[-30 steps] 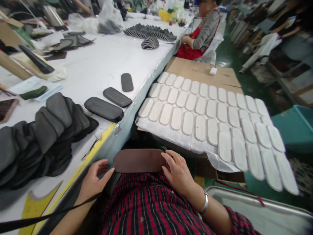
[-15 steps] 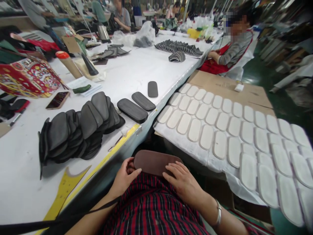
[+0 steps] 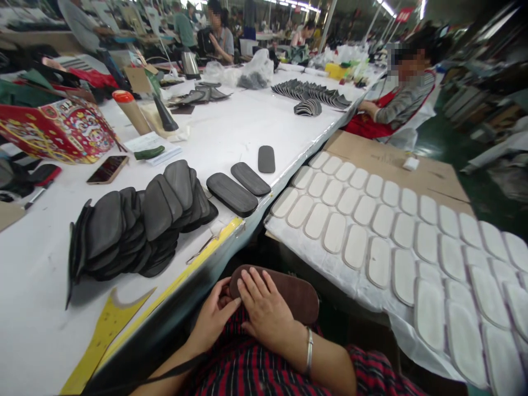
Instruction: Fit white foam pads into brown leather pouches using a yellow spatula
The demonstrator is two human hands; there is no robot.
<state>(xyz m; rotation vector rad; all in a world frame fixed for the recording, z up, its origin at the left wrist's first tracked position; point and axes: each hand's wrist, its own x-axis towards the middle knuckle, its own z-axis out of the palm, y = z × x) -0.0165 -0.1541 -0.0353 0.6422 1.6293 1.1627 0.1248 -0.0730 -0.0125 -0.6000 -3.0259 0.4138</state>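
A dark brown oval leather panel (image 3: 295, 294) rests over my lap, close to the table edge. My left hand (image 3: 216, 308) grips its left end, thumb near the front edge and fingers curled at the rim. Flat across the panel's left part lies my right hand (image 3: 264, 302), fingers stretched out on the surface. On the white table ahead sit a thick black oval panel (image 3: 231, 193), a thinner dark one (image 3: 250, 179) and a small dark one (image 3: 266, 159). A heap of black oval pieces (image 3: 136, 220) stands to the left.
Rows of white-faced oval pieces (image 3: 357, 247) cover a low board at right, with cardboard (image 3: 433, 176) behind. A yellow curved strip (image 3: 103, 335), a phone (image 3: 107, 169), a cucumber (image 3: 149, 153) and a red patterned box (image 3: 61, 129) lie at left. A seated person (image 3: 406, 93) is at far right.
My right hand has slid left along the brown panel, from its right end to its left part. The left hand keeps its grip. The camera view has shifted slightly.
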